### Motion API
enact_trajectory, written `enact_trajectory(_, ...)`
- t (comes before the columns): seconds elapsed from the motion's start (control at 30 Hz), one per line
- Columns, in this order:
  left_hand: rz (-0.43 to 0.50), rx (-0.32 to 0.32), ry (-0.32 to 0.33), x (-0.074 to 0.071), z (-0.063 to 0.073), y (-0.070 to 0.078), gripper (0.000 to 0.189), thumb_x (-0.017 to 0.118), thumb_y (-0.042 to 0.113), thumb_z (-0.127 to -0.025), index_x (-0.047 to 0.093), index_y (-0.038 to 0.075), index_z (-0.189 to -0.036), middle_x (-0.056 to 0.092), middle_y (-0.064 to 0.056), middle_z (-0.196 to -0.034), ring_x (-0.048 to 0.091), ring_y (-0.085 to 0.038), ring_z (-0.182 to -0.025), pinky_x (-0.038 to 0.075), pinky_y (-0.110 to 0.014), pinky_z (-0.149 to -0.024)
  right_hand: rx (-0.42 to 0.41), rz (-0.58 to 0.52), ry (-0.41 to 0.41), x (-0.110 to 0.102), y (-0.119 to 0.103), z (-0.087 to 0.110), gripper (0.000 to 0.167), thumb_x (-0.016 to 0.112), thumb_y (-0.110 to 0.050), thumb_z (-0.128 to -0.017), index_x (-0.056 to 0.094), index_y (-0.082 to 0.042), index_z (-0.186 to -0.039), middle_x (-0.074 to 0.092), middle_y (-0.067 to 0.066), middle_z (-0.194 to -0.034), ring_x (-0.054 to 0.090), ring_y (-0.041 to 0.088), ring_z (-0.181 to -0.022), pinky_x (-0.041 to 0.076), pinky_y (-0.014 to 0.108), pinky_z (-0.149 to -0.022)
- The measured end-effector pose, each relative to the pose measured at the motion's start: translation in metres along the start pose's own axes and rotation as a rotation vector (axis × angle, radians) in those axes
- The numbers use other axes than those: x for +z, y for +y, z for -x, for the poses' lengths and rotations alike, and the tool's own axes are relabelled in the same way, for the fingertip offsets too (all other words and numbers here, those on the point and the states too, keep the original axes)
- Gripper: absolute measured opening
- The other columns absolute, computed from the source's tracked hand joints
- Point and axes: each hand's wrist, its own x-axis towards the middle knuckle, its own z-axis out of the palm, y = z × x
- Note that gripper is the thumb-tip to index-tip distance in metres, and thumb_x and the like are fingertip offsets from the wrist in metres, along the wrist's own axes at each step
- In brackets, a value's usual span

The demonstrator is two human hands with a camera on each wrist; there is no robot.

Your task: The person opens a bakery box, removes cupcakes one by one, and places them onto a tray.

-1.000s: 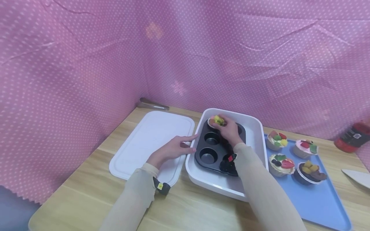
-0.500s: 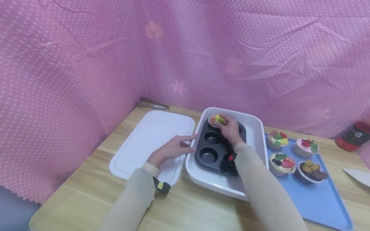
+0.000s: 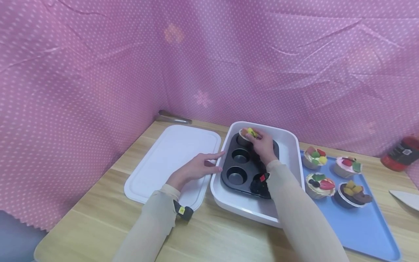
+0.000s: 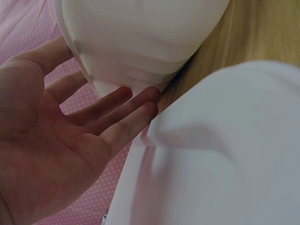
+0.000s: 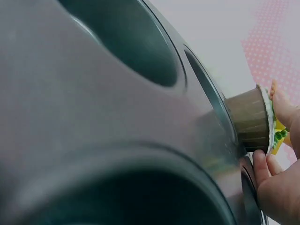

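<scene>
My right hand grips a cupcake with yellow and green fruit topping by its sides, at the back left cup of a dark muffin tin. In the right wrist view the paper-cased cupcake stands mostly above its cup, with fingers around it. That tin lies inside a white rectangular bin. At the bin's left rim rests my left hand, its fingers fairly straight. Seen from the left wrist, the hand has its fingertips along the bin's outer wall.
Several fruit-topped cupcakes stand on a blue tray at the right. A white board lies left of the bin, with metal tongs behind it. Far right are a red-lidded jar and a pale blade. Pink cloth hangs behind.
The right hand has raised the cupcake partly out of its cup and shifted it slightly right. The left hand stays at the bin's rim.
</scene>
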Motion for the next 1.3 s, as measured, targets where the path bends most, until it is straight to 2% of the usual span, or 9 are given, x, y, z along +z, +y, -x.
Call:
enact_trajectory(0.1, 0.003, 0.007, -0.001, 0.0, 0.0, 0.0, 0.063, 0.07, 0.032, -0.095, 0.044, 0.035, -0.152, 0.044, -0.005, -0.159, 0.058, -0.032, -0.133, 0.037, -0.058, -0.117, 0.005, -0.043, 0.004, -0.002, -0.001, 0.002, 0.05, 0.067, -0.033, -0.098, 0.057, -0.014, -0.143, 0.057, 0.012, -0.145, 0.052, 0.032, -0.136, 0.043, 0.05, -0.114)
enact_trajectory(0.37, 0.004, 0.017, -0.002, 0.001, 0.0, 0.002, 0.063, 0.07, 0.03, -0.096, 0.044, 0.032, -0.153, 0.043, -0.004, -0.159, 0.058, -0.033, -0.132, 0.038, -0.057, -0.116, 0.01, -0.06, 0.024, -0.005, -0.002, 0.004, 0.055, 0.069, -0.034, -0.096, 0.055, -0.016, -0.145, 0.055, 0.011, -0.148, 0.052, 0.031, -0.135, 0.043, 0.049, -0.114)
enact_trajectory(0.73, -0.006, 0.009, -0.001, 0.002, -0.001, 0.005, 0.062, 0.07, 0.033, -0.096, 0.044, 0.036, -0.152, 0.043, -0.004, -0.159, 0.058, -0.033, -0.133, 0.041, -0.057, -0.114, -0.002, -0.072, 0.056, -0.008, -0.02, 0.012, 0.065, 0.073, -0.04, -0.093, 0.049, -0.02, -0.15, 0.046, 0.009, -0.157, 0.039, 0.03, -0.147, 0.029, 0.049, -0.124)
enact_trajectory(0.93, 0.002, 0.04, 0.0, 0.002, -0.001, 0.003, 0.062, 0.069, 0.032, -0.096, 0.044, 0.031, -0.153, 0.044, -0.006, -0.159, 0.059, -0.034, -0.131, 0.042, -0.058, -0.113, -0.001, -0.12, 0.029, -0.01, -0.03, 0.019, 0.066, 0.075, -0.039, -0.091, 0.05, -0.02, -0.149, 0.048, 0.01, -0.154, 0.044, 0.029, -0.142, 0.037, 0.047, -0.12)
enact_trajectory(1.17, 0.018, 0.011, 0.018, 0.002, 0.001, 0.002, 0.062, 0.071, 0.031, -0.095, 0.045, 0.033, -0.152, 0.044, -0.004, -0.159, 0.059, -0.033, -0.132, 0.039, -0.059, -0.114, -0.025, -0.182, 0.017, -0.012, -0.046, 0.03, 0.063, 0.076, -0.039, -0.09, 0.054, -0.021, -0.146, 0.048, 0.009, -0.154, 0.051, 0.027, -0.132, 0.046, 0.044, -0.11)
enact_trajectory(1.3, 0.019, 0.032, 0.014, 0.002, 0.002, 0.001, 0.062, 0.07, 0.029, -0.096, 0.045, 0.03, -0.153, 0.044, -0.006, -0.159, 0.059, -0.033, -0.131, 0.04, -0.059, -0.114, -0.037, -0.213, 0.022, -0.019, -0.056, 0.042, 0.062, 0.077, -0.038, -0.089, 0.056, -0.022, -0.145, 0.048, 0.008, -0.153, 0.054, 0.025, -0.131, 0.047, 0.043, -0.108)
